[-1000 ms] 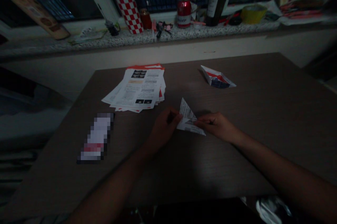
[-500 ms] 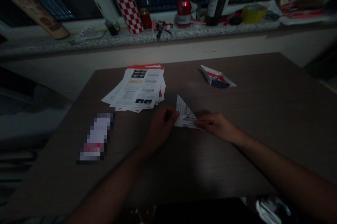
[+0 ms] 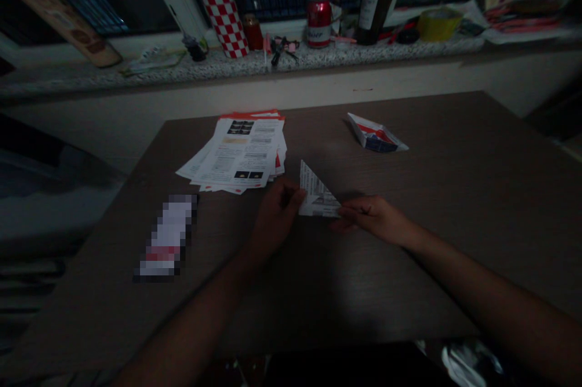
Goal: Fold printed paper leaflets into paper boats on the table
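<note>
A printed sheet folded into a triangle [image 3: 316, 194] stands just above the brown table [image 3: 409, 265] near its middle. My left hand [image 3: 275, 220] pinches the triangle's left edge with fingers closed. On the other side, my right hand [image 3: 375, 220] pinches its lower right corner with thumb and fingers pressed together. Both forearms reach in from the near edge.
A stack of printed leaflets [image 3: 240, 153] lies left of my hands. A finished folded paper piece [image 3: 376, 135] rests at the back right. A blurred flat object [image 3: 167, 235] lies at the left. The stone ledge behind holds a red can [image 3: 318, 22], bottles and a yellow tape roll [image 3: 439, 23].
The folded triangle has turned and shifted a little left and away from me; my left hand moved with it. The long lower right flap no longer shows.
</note>
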{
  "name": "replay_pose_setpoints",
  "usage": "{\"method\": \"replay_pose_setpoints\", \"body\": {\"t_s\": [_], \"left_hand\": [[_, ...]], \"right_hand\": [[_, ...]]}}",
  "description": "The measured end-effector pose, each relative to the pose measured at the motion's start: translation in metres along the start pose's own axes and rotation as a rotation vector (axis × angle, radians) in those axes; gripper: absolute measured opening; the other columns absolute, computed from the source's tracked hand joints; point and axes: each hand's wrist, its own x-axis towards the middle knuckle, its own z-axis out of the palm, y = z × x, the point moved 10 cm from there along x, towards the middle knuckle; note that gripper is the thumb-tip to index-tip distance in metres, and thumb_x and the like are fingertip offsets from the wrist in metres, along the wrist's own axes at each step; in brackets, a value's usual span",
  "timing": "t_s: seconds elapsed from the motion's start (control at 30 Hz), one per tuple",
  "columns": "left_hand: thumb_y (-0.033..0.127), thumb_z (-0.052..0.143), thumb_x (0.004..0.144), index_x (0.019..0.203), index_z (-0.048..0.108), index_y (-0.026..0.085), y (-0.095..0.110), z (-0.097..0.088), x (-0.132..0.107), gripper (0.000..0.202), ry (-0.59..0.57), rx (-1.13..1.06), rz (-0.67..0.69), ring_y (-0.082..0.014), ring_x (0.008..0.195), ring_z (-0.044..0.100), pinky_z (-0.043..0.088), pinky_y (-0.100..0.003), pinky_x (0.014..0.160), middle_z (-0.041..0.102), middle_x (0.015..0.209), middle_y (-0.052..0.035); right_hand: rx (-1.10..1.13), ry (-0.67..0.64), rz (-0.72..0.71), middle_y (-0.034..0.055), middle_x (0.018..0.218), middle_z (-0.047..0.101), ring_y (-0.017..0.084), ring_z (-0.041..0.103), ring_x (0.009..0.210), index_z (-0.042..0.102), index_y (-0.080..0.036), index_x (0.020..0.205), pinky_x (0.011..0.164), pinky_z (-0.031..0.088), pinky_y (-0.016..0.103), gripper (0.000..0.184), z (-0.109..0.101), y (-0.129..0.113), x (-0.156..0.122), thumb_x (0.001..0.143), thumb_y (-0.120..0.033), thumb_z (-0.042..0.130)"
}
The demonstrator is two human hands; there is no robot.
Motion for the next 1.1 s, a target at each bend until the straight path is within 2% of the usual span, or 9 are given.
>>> {"method": "replay_pose_setpoints", "body": {"t_s": [0.2,0.37,0.57,0.67,0.77,0.97,1.1], "left_hand": [[0.034,0.062,0.102,0.090,0.058,0.022,0.007,-0.007,-0.001,0.018,0.032,0.017,-0.046,-0.0169,0.078,0.056,0.045,-0.029,0.073,0.058,0.084,0.0010],[0.037,0.064,0.101,0.091,0.059,0.022,0.004,-0.008,-0.001,0.019,0.028,0.025,-0.062,-0.0169,0.079,0.058,0.046,-0.029,0.074,0.060,0.084,0.0012],[0.038,0.067,0.098,0.092,0.063,0.021,0.001,0.011,-0.004,0.018,-0.094,-0.006,-0.083,-0.0170,0.080,0.061,0.047,-0.029,0.073,0.065,0.087,0.0009],[0.040,0.068,0.098,0.092,0.065,0.021,0.000,0.022,-0.007,0.020,-0.154,-0.015,-0.104,-0.0172,0.079,0.062,0.048,-0.029,0.072,0.066,0.087,0.0006],[0.042,0.068,0.097,0.093,0.065,0.021,0.000,0.024,-0.008,0.021,-0.162,0.001,-0.118,-0.0178,0.080,0.064,0.049,-0.030,0.073,0.068,0.088,0.0001],[0.043,0.067,0.097,0.094,0.066,0.021,-0.002,0.024,-0.008,0.022,-0.180,0.032,-0.127,-0.0188,0.081,0.065,0.051,-0.031,0.074,0.070,0.090,-0.0011],[0.043,0.068,0.096,0.095,0.065,0.022,-0.007,0.027,-0.008,0.022,-0.201,0.014,-0.138,-0.0187,0.080,0.065,0.051,-0.031,0.073,0.070,0.089,-0.0011]], "right_hand": [[-0.036,0.016,-0.003,0.0108,0.100,0.084,0.022,0.080,0.091,0.081,-0.016,0.102,0.085,0.065,0.036,0.046,-0.003,0.001,0.000,0.096,-0.061,0.069],[-0.095,0.027,-0.002,0.0107,0.101,0.082,0.023,0.078,0.091,0.080,-0.017,0.104,0.084,0.063,0.037,0.048,-0.008,0.002,-0.001,0.097,-0.062,0.066],[-0.269,0.167,-0.129,0.0046,0.092,0.076,0.020,0.069,0.082,0.079,-0.020,0.101,0.071,0.053,0.030,0.038,-0.018,-0.023,-0.004,0.100,-0.055,0.065],[-0.313,0.197,-0.124,0.0002,0.073,0.064,0.015,0.056,0.065,0.075,-0.019,0.087,0.059,0.043,0.027,0.040,-0.018,-0.026,-0.005,0.100,-0.055,0.063],[-0.342,0.209,-0.134,-0.0019,0.067,0.053,0.013,0.046,0.060,0.070,-0.019,0.079,0.055,0.035,0.027,0.044,-0.018,-0.025,-0.005,0.101,-0.056,0.061],[-0.304,0.196,-0.108,-0.0029,0.065,0.046,0.012,0.041,0.060,0.066,-0.019,0.075,0.054,0.033,0.027,0.047,-0.018,-0.015,-0.003,0.099,-0.059,0.062],[-0.302,0.202,-0.094,-0.0007,0.067,0.054,0.014,0.046,0.062,0.068,-0.019,0.077,0.056,0.038,0.028,0.048,-0.019,-0.014,-0.002,0.097,-0.062,0.062]]}}
